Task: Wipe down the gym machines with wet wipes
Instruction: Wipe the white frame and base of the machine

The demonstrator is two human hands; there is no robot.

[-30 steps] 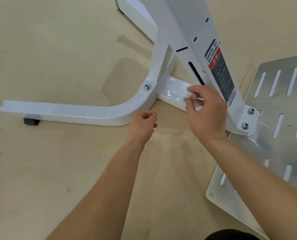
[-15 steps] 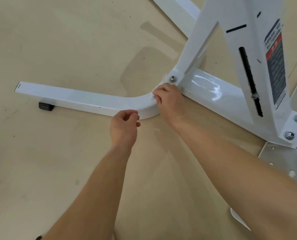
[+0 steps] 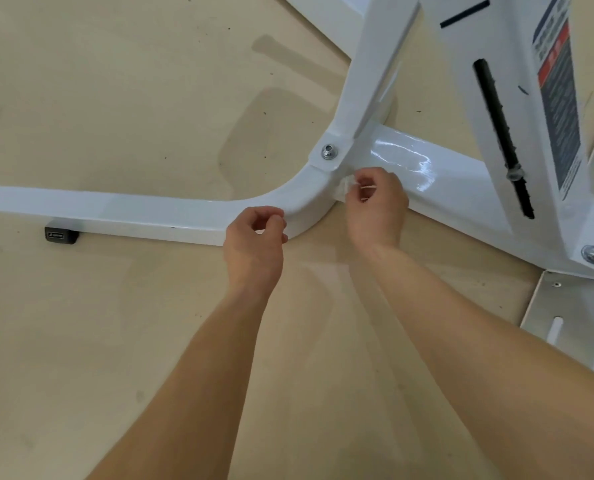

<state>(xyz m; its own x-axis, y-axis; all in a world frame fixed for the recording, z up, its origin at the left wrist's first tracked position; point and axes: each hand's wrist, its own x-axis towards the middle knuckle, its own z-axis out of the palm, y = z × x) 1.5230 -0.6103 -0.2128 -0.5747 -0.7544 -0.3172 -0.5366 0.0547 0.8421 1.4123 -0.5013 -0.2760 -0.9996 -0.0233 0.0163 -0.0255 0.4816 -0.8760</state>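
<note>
The job looked partly done, judging by the sheen on the machine's white frame. Just below and to the left of the bolt [image 3: 329, 152] at the joint, the left hand [image 3: 255, 244] was over the front edge of the curved base bar [image 3: 115, 211], its fingers curled in with the thumb against the forefinger and nothing visible inside it. Whether it touched the bar could not be told. Just below and to the right of the bolt, the right hand [image 3: 375, 206] pinched a small crumpled wet wipe [image 3: 343, 188] in its curled fingers and pressed it into the corner where the bend meets the cross bar [image 3: 437, 174]. The wipe therefore sat at the right hand's fingertips, and the left hand was near it but apart. Right of the bolt the cross bar shone wet and streaky, so it had probably been wiped. Left of the bolt the long straight run of the base bar looked dull and dry all the way to its end above the black foot [image 3: 61, 234], so it was probably left to do. Above and beyond the bolt, the slanted post [image 3: 375, 64] and the panel with the warning label [image 3: 558, 109] showed no wet shine and seemed left too, and no other machine was in view
</note>
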